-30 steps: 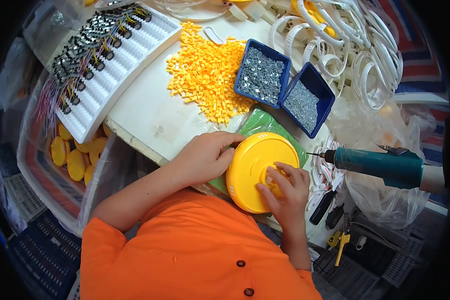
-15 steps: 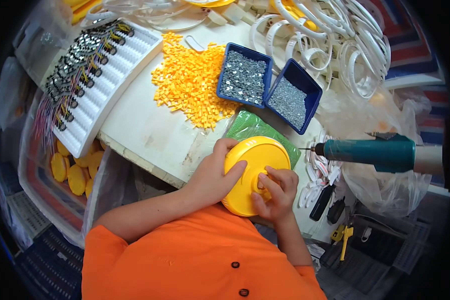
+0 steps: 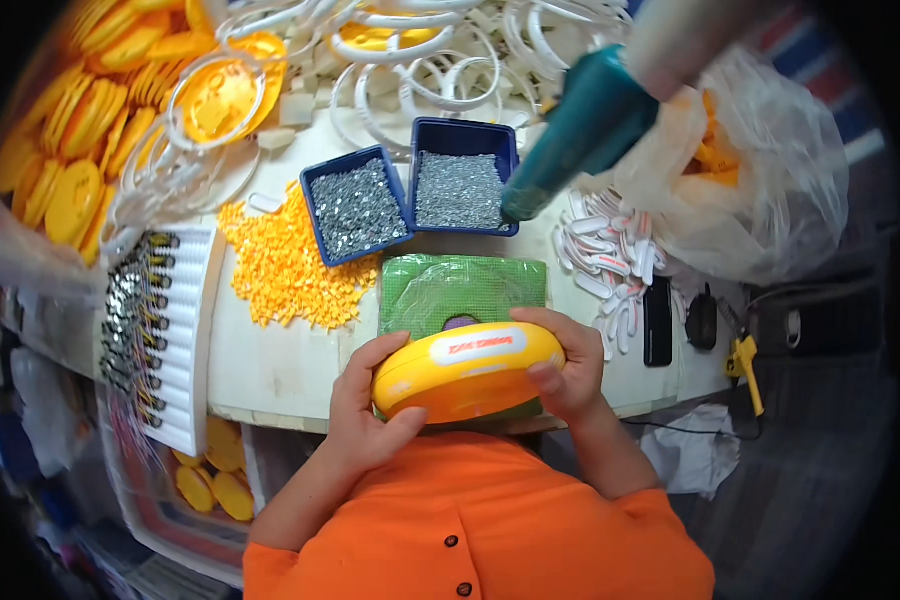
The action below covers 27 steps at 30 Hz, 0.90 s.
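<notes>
A round yellow plastic casing [image 3: 460,395] is held up on a tilt between my two hands, its rim with a white label strip turned upward. My left hand [image 3: 363,410] grips its left end, thumb along the near face and fingers behind. At the right end my right hand [image 3: 573,370] closes round the edge, thumb on the near side. Just beyond and below the casing lies a green mat [image 3: 425,290] with a small purple round spot. A teal electric screwdriver [image 3: 580,130] hangs over the right blue tray, tip down.
Two blue trays [image 3: 410,235] hold small metal parts. Loose orange pieces [image 3: 300,270] lie left of them, beside a white foam rack [image 3: 185,340] of wired parts. White labelled pieces [image 3: 610,250] and a black phone-like object [image 3: 658,320] lie right. White rings [image 3: 440,75] fill the back.
The casing has been turned from flat-facing to rim-up, and my right hand has gone from its central knob to its right edge. The view has swung left; the screwdriver now appears higher.
</notes>
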Each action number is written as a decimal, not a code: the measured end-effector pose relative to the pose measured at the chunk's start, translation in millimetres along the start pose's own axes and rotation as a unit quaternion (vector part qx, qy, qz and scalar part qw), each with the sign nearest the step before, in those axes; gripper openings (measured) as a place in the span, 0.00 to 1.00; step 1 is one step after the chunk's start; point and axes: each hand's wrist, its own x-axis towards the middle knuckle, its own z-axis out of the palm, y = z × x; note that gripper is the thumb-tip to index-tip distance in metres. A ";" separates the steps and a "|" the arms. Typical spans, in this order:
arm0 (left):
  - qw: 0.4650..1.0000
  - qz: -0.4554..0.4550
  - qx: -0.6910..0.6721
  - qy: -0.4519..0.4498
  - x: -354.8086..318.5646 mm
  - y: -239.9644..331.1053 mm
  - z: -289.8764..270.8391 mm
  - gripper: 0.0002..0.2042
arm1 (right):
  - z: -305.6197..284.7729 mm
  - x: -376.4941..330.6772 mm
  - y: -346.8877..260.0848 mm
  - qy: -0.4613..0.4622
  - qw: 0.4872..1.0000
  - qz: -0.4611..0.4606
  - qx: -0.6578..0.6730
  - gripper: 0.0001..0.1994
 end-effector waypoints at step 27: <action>0.926 0.321 0.164 -0.112 89.0 64.0 -19.2 0.50 | -40.9 41.6 -60.6 -0.093 0.925 -0.316 -0.188 0.40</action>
